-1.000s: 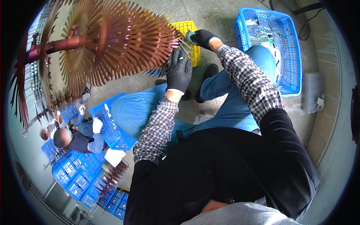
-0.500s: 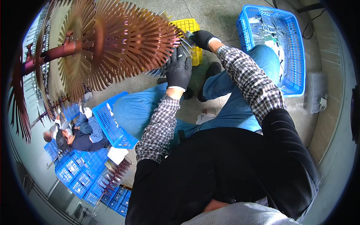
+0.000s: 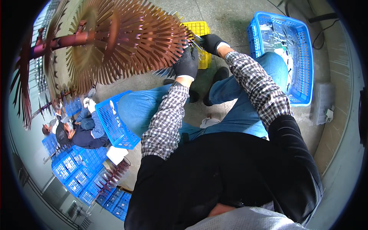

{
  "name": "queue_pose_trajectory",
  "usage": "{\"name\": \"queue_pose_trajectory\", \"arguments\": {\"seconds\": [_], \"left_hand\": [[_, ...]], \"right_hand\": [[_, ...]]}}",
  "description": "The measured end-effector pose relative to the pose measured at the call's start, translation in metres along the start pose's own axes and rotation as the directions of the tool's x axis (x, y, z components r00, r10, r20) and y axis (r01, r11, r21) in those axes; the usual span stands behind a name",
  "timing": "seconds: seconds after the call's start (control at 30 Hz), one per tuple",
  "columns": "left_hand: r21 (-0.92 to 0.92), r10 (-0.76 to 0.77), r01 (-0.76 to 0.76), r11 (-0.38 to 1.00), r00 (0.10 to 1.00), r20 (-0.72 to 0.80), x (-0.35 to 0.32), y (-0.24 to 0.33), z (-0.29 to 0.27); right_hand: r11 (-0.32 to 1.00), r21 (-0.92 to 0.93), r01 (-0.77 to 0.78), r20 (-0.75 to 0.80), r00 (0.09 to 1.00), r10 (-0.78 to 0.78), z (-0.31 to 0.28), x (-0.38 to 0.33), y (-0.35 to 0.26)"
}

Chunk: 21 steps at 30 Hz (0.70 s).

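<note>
While pinching a thin silvery piece [image 3: 198, 39] in the fingertips of the black-gloved right hand [image 3: 211, 43], holding it right by the prong tips at the right end of the brown finned rack [image 3: 145, 42], left of the right hand and ahead of the left hand [image 3: 186, 64], with a long axis apparently slanted leftward toward those tips. Nearer to the piece with the right hand; resting the left just beside the rack's near edge, but cannot tell whether gripping or only touching prongs there. Below, yellow basket [image 3: 199, 27]; well apart rightward, blue basket [image 3: 310, 69].
</note>
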<state>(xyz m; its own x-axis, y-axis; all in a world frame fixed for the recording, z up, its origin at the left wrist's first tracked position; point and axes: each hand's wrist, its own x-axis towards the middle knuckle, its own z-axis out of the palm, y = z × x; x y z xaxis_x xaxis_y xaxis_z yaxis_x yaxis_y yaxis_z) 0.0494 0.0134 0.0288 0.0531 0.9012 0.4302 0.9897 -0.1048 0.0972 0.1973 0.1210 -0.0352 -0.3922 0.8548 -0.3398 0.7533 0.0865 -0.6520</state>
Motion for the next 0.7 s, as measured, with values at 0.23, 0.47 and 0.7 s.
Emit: {"name": "queue_pose_trajectory", "arguments": {"seconds": [0.23,0.47,0.7], "left_hand": [[-0.052,-0.069,0.076,0.996,0.989,0.127,0.009,-0.001,-0.001],[-0.083,-0.027,0.025,0.996,0.999,-0.028,0.012,-0.007,0.010],[-0.011,-0.015,0.015,1.000,1.000,0.021,0.020,0.001,0.005]], "right_hand": [[0.993,-0.051,0.102,-0.010,0.995,-0.103,0.010,0.000,0.005],[0.970,-0.113,0.214,-0.058,0.973,-0.222,0.004,-0.007,-0.004],[0.978,-0.093,0.189,-0.051,0.980,-0.194,-0.001,-0.012,-0.008]]}}
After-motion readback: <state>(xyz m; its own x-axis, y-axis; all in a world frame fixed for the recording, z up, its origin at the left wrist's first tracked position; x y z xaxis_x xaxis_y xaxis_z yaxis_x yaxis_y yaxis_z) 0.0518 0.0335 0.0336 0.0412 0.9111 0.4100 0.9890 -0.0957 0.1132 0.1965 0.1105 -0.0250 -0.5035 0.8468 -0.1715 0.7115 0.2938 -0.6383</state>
